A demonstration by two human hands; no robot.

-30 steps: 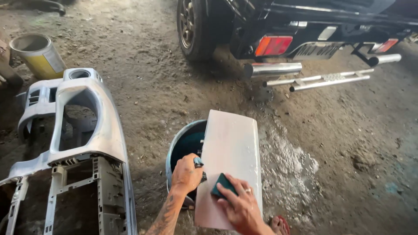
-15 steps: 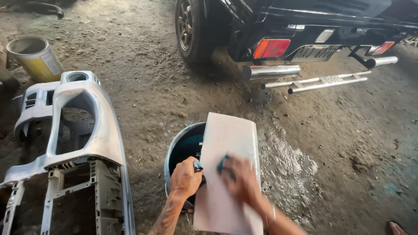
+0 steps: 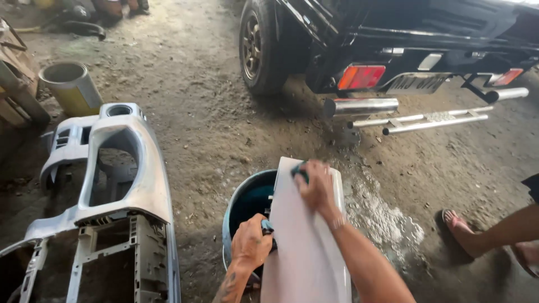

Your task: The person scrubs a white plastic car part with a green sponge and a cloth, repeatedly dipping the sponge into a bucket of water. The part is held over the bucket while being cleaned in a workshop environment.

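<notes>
pale panel (image 3: 306,247) propped across the rim of the blue bucket (image 3: 247,205), slanted toward the viewer so its face lies open for rubbing. left hand (image 3: 251,244) clamped on the panel's near-bucket edge to steady it; right hand (image 3: 316,185) pressed flat on a teal pad (image 3: 299,170) at the panel's far end — fingers closed over it. left of the bucket, a grey dashboard shell (image 3: 112,185); beyond it, a dark vehicle (image 3: 393,45); right, wet ground and a sandalled foot (image 3: 457,227).

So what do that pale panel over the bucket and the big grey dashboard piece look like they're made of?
Pale flat panel: probably primed plastic, with a matte, even, chalky surface. Grey dashboard shell: moulded plastic, with ribbed supports and cut-out openings, dull finish. Neither is certain.
</notes>
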